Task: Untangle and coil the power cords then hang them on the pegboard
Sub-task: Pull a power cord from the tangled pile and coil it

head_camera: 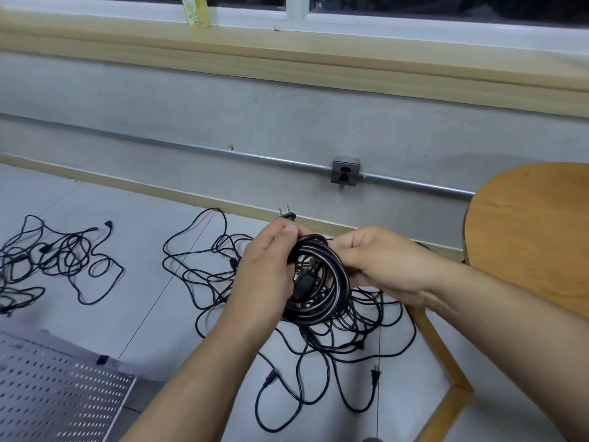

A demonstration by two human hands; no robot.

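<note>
A black power cord wound into a coil [322,282] hangs between both hands above the floor. My left hand [264,272] grips the coil's left side, and its two-pin plug [287,215] sticks up past my fingers. My right hand [379,263] pinches the coil's upper right side. Beneath the hands a large tangle of black cords [318,339] sprawls on the grey floor. A second, smaller tangle [57,260] lies at the left. The white metal pegboard [60,393] lies flat at the bottom left.
A round wooden stool seat [535,231] stands at the right. A grey wall with a metal conduit and a socket box [345,171] runs behind the cords. A wooden strip [439,346] crosses the floor at the right. A yellow bottle [196,11] stands on the window sill.
</note>
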